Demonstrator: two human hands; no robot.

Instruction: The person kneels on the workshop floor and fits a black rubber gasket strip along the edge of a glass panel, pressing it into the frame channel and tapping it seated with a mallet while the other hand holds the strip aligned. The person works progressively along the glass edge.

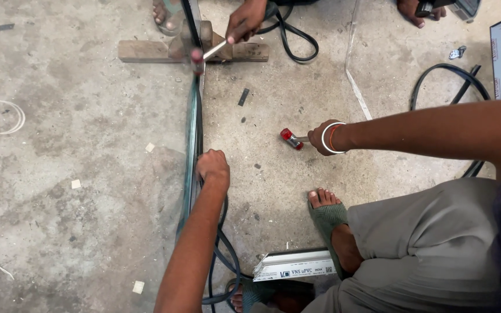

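Red-headed mallet [291, 138] in right hand [320, 137], above floor [88, 145].

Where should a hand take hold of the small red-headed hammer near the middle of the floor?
By the thin handle, coming from the right. The red-headed hammer lies level with its head pointing left, and the right hand already wraps the handle end, leaving the head free. The left hand rests on the upright glass pane's edge.

Beneath you lay a stained concrete floor [76, 133], bearing a wooden block [146, 51], loops of black rubber strip [442, 69], and small white chips [138, 286].
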